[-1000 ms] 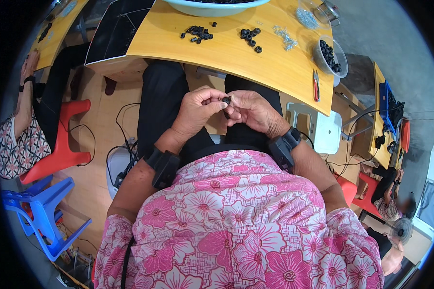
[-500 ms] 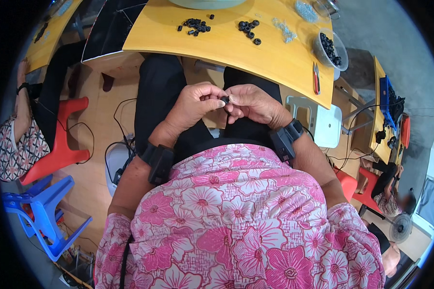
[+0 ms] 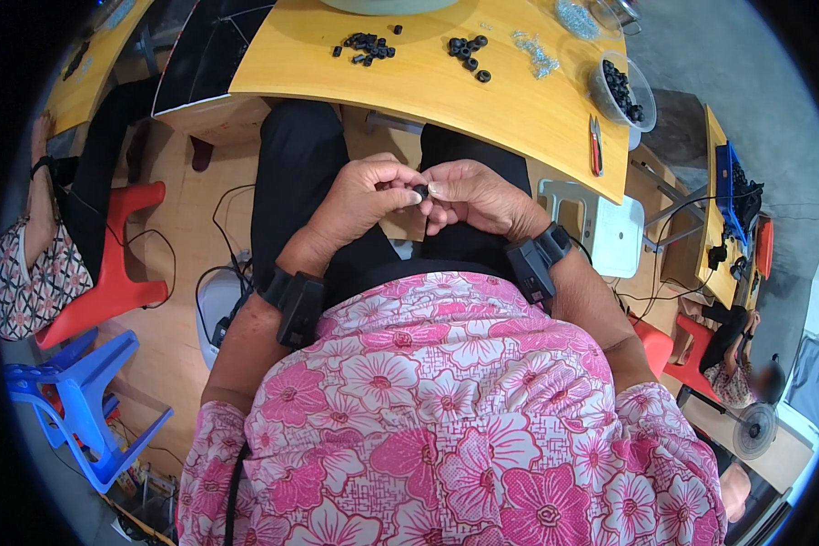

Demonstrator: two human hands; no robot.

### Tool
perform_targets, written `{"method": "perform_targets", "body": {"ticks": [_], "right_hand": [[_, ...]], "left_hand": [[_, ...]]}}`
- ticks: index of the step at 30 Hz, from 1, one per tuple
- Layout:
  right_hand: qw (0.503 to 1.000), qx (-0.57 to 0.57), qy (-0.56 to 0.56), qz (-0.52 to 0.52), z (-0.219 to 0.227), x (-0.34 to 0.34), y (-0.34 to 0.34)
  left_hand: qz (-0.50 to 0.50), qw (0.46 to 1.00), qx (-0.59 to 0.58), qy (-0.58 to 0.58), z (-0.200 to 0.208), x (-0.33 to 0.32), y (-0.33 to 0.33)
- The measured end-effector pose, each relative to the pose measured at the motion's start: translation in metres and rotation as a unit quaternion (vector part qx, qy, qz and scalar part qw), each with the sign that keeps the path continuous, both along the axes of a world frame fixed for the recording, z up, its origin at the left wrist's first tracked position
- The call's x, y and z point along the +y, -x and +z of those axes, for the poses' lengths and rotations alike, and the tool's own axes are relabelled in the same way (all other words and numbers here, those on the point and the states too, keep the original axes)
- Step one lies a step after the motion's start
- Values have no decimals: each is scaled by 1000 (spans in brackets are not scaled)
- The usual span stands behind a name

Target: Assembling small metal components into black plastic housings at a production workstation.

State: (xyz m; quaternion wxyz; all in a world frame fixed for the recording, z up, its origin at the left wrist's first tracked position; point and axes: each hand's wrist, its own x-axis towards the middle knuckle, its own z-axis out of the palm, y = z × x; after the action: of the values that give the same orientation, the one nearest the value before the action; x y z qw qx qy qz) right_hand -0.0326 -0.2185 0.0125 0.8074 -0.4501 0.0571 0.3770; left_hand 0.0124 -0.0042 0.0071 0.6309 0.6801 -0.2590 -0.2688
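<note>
Above my lap, a small round black part is pinched between the fingertips of both hands. My left hand grips it from the left with thumb and forefinger. From the other side my right hand closes on the same part, thumb on top and the other fingers curled beneath. Its exact kind is too small to make out. Beyond the hands, on the yellow table, lie a heap of small black cylindrical parts, a group of larger black knob-like parts and a scatter of small shiny metal pieces.
A clear tub of black parts and red-handled pliers or snips are at the table's right. A white stool stands right of my knees; red and blue plastic seats are left. Cables trail across the floor. Other people sit at both sides.
Both hands stay together over my lap on the black part. It has turned slightly between the fingertips, and the view has shifted a little.
</note>
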Motion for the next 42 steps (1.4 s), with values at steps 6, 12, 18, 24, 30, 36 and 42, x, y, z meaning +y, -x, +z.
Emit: {"method": "perform_targets", "body": {"ticks": [6,12,18,24,30,36,42], "right_hand": [[999,-26,-9,-16,1,3,2],[994,-77,51,-54,3,12,6],[956,-202,202,-73,11,23,8],[919,-285,257,-91,6,23,10],[915,-273,279,-104,8,25,11],[918,-273,261,-122,4,26,10],[921,-248,276,-117,9,26,9]], "left_hand": [[17,998,62,19,-5,-4,2],[40,987,141,62,-5,-7,4],[-28,968,237,74,-1,-11,7],[-22,975,202,91,2,-11,9],[-4,981,179,77,0,-12,10],[11,983,168,77,3,-13,9],[18,977,198,82,-2,-14,8]]}}
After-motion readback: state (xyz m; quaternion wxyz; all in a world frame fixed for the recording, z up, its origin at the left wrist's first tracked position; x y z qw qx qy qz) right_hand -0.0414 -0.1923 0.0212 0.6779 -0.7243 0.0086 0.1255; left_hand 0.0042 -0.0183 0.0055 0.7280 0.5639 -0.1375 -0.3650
